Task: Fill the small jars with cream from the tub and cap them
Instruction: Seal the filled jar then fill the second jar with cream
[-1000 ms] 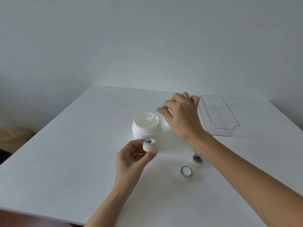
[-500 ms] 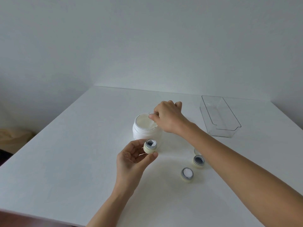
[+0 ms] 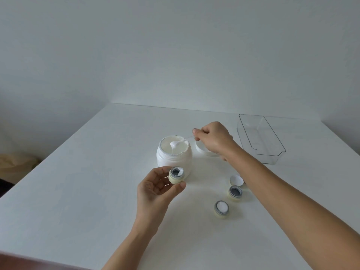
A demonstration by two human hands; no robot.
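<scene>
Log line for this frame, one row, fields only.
phase: scooping | right hand: spatula lifting cream from tub | left hand: holds part-filled jar | caps: none on

No readable text, label, brand, number or sign anywhere. Tub (image 3: pixel 174 154): plain white wall, no print visible. Small jars (image 3: pixel 235 193): bare cream sides, grey rims, unmarked. Clear tray (image 3: pixel 261 139) and desk (image 3: pixel 78 191): blank.
</scene>
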